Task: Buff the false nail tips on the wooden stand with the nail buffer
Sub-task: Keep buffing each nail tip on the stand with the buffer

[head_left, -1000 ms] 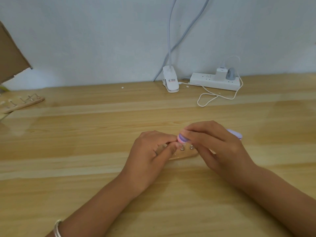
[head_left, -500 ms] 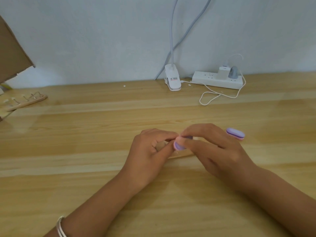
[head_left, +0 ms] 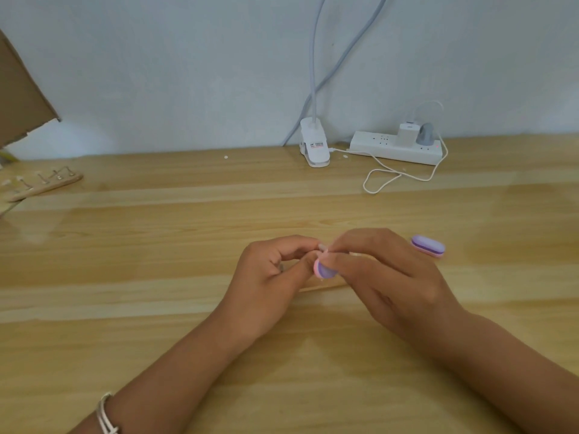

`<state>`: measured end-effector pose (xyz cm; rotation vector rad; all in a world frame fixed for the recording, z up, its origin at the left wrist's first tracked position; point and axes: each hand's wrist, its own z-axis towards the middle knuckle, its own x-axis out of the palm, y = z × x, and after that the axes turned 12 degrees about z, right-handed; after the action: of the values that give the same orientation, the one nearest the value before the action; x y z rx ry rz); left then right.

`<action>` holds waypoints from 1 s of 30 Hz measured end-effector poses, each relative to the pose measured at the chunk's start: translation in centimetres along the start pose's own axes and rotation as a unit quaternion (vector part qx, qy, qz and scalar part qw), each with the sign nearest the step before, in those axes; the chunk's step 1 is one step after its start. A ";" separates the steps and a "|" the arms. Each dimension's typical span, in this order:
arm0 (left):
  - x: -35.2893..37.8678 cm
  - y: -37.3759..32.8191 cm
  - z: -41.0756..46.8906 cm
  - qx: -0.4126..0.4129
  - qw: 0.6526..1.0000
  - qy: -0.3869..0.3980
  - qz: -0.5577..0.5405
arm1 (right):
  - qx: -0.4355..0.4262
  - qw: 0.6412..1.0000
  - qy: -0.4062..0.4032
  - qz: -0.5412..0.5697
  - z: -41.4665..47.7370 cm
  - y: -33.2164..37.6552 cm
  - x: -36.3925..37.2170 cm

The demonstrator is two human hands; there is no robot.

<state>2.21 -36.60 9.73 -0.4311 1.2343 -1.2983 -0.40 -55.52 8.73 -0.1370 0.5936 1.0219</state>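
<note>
Well off to the left, a spare stand (head_left: 44, 183) lay unused beside the cardboard (head_left: 22, 98). Nearer me, the left hand (head_left: 269, 277) curled over the wooden stand (head_left: 319, 288), thumb and forefinger pinching it, I'd guess to stop it sliding. Only a sliver of it showed; fingers hid its false nail tips. The right hand (head_left: 385, 277) pinched the nail buffer (head_left: 427, 246) mid-length, its far end jutting out and its working end tipped down at the stand, apparently for short strokes.

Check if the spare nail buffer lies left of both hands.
No, the spare nail buffer lies on the table right of the right hand.
</note>
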 end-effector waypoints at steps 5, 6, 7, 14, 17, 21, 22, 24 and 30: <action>0.0 -0.1 0.0 -0.001 1.000 0.021 -0.015 | 0.030 0.999 0.003 -0.015 0.1 -1.1 -1.0; 0.0 -0.1 0.0 0.003 1.000 0.024 -0.014 | 0.033 0.999 -0.002 -0.013 0.0 -1.0 -0.9; 0.0 0.0 0.0 0.007 1.000 0.024 -0.015 | 0.026 1.000 -0.008 -0.005 0.0 -0.8 -0.7; 0.0 -0.1 0.0 0.004 0.999 0.029 -0.038 | 0.066 0.998 -0.004 -0.014 -0.3 -1.8 -1.2; 0.1 0.0 0.0 0.006 0.999 0.028 -0.031 | 0.106 0.994 -0.036 0.012 -0.2 -1.7 -1.7; 0.1 0.1 0.0 0.012 1.000 0.016 -0.004 | 0.138 0.989 -0.028 0.055 0.0 0.1 -1.0; 0.1 0.1 -0.1 0.013 1.000 0.008 0.005 | 0.148 0.987 -0.018 0.058 0.0 0.5 -1.0; 0.1 0.2 0.0 0.019 0.999 -0.014 0.023 | 0.168 0.984 0.012 0.053 0.1 1.1 -1.0; 0.2 -0.2 -0.1 0.038 0.998 -0.031 0.048 | 0.176 0.983 0.027 0.043 0.2 1.2 -0.4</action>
<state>1.95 -36.80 9.79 -0.3517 1.1369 -1.2360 -1.43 -55.08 9.29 0.1750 0.8273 0.9827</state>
